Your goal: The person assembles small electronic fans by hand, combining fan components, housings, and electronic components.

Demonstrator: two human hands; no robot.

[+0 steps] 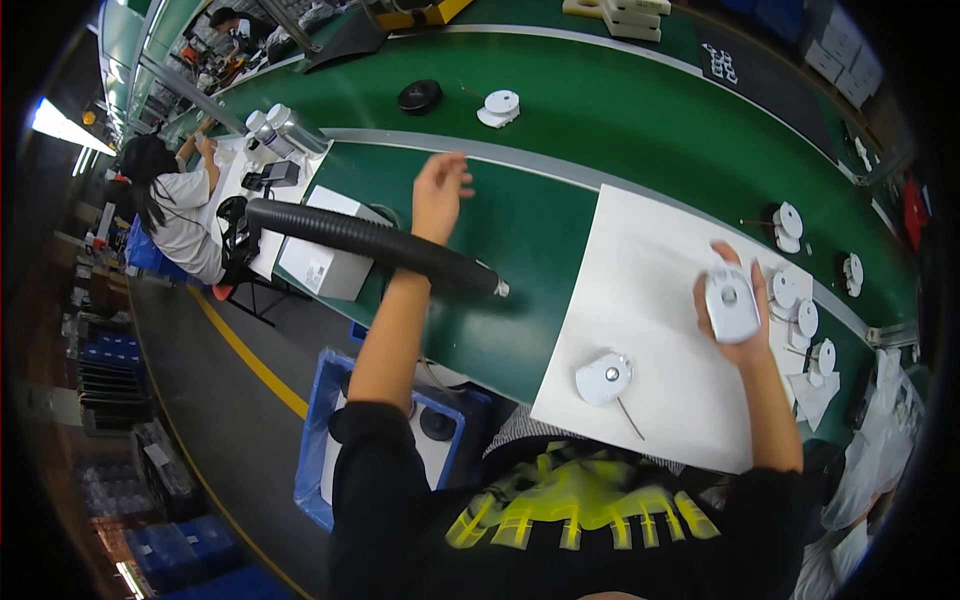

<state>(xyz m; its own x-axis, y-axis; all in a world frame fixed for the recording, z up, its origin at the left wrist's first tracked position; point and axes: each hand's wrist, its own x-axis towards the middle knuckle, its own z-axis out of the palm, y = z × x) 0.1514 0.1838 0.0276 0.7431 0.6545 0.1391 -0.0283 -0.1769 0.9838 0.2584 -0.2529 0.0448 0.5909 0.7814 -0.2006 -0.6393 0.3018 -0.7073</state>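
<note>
Hose [370,243] crosses above left forearm [388,335]; raising left hand [437,197] (empty, fingers loosely curled) could knock it. Right hand [746,349] holds white part [733,306]; slack grip might drop it onto sheet [650,280] beneath.

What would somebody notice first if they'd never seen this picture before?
Probably the fat black ribbed hose, slanting across the view of the left forearm. Over on the right, the right hand holds a white part above a white sheet. Bright yellow-green markings stand out on the black shirt at the bottom.
</note>
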